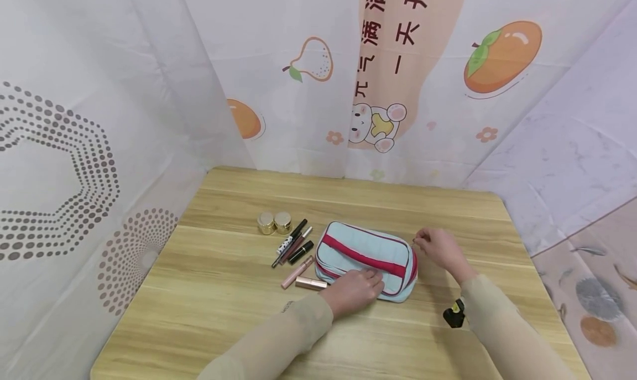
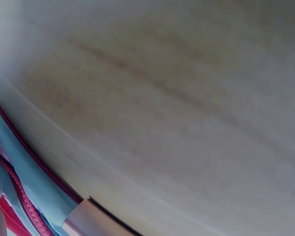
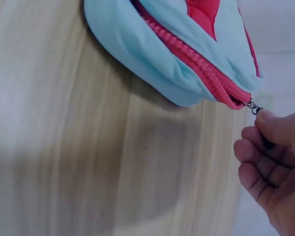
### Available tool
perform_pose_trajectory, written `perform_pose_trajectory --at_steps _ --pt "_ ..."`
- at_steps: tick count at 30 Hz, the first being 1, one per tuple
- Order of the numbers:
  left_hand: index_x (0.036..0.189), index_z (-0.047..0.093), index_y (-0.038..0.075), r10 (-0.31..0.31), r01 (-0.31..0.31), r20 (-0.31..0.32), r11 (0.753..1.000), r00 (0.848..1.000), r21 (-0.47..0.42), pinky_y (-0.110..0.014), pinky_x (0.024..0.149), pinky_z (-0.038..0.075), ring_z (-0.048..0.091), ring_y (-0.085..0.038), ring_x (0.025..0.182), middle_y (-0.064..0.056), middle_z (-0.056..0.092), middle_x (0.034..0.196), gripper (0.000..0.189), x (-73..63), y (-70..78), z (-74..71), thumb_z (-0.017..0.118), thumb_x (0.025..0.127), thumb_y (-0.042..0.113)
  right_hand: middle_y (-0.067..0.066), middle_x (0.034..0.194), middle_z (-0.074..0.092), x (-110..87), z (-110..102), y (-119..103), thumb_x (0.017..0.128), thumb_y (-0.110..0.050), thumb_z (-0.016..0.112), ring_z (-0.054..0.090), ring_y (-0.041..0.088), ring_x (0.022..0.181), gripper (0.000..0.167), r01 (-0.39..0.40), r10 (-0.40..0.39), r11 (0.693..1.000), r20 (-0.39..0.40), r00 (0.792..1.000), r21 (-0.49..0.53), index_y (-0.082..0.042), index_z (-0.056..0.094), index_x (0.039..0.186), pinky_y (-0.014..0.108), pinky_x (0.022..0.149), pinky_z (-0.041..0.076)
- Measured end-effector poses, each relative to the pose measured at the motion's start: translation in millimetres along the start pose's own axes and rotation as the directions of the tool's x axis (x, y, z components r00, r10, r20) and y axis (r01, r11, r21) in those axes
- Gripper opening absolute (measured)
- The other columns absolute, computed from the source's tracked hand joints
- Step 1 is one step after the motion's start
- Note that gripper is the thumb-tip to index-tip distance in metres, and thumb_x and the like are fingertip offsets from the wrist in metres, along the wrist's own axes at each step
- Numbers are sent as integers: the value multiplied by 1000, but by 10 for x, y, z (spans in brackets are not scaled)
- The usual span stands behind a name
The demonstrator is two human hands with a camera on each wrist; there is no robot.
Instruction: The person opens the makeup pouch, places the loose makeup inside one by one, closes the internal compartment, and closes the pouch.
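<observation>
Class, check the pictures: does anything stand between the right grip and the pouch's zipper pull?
Nothing visible does: the right grip pinches the zipper pull at one end of the pouch. The makeup tubes lie beside the opposite end, out of its way.

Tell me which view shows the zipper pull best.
The right wrist view: the zipper pull shows up close, pinched in the right hand. In the head view it is too small to make out clearly; the left wrist view shows some zipper teeth but no pull.
</observation>
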State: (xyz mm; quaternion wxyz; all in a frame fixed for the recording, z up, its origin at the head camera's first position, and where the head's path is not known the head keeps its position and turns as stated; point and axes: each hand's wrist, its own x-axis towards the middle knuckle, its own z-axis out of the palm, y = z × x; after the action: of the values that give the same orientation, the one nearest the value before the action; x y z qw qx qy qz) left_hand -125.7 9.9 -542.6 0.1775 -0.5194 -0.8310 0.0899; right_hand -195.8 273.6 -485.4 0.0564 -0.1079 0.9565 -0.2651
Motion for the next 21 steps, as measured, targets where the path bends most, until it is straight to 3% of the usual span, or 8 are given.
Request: perform_pose_trajectory --at_steps 7,14,21 --pt "118 73 18 9 -9 4 1000 1000 -17 -22 86 58 69 -9 112 3 71 128 21 16 -10 -11 62 100 15 3 76 65 116 -20 -83 97 -5 65 50 15 65 10 77 -79 995 -29 996 -66 -2 70 89 32 58 43" --pt "120 73 19 18 -17 22 999 1000 -50 -22 90 57 69 -9 113 4 71 127 23 23 -48 -28 62 100 16 5 78 69 252 -8 -146 94 -4 69 56 18 68 8 122 -127 985 -35 991 -121 -2 70 87 39 63 50" --pt "115 74 19 26 -24 29 997 999 -72 -21 83 59 70 -8 109 3 73 124 20 33 -71 -59 62 100 16 6 80 72 364 27 -202 92 -3 70 63 20 71 8 179 -188 967 -32 982 -181 -4 71 84 45 68 54"
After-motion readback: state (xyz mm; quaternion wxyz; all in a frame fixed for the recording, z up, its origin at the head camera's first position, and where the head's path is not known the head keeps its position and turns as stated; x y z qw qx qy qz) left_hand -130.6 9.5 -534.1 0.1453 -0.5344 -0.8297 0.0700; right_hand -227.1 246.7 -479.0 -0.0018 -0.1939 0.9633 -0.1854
